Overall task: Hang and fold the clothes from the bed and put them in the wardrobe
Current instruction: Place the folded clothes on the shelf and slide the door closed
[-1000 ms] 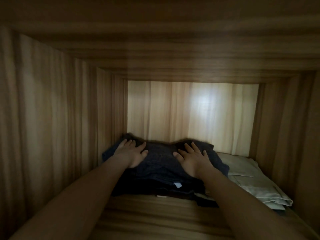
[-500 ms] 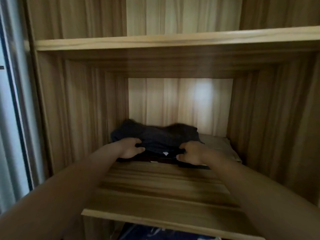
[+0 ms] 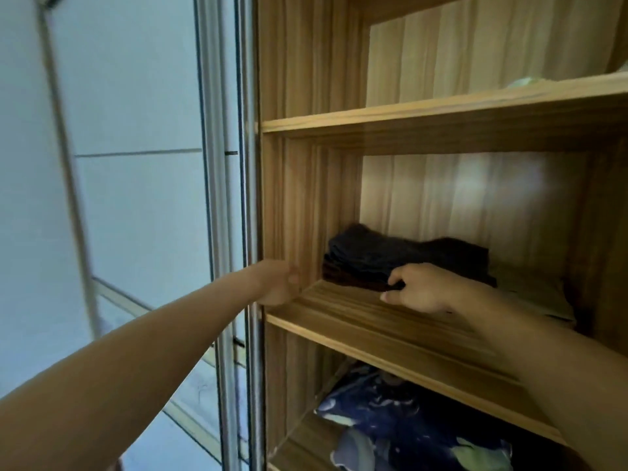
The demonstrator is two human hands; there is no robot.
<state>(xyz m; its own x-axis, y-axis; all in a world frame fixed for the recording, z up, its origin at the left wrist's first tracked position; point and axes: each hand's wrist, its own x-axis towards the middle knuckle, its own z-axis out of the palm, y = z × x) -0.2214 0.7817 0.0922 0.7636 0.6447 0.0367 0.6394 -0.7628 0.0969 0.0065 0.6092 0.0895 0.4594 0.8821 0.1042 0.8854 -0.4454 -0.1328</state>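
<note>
While your right hand sits on the middle shelf, its fingers curl against the front edge of the dark folded clothes stack, seemingly pinching the lowest layer. That stack lies at the shelf's back left, a pale folded garment just beside it on the right. Your left hand is at the wardrobe's left side panel, fingers wrapped round its front edge, next to the sliding door frame. Blue patterned fabric fills the shelf below.
</note>
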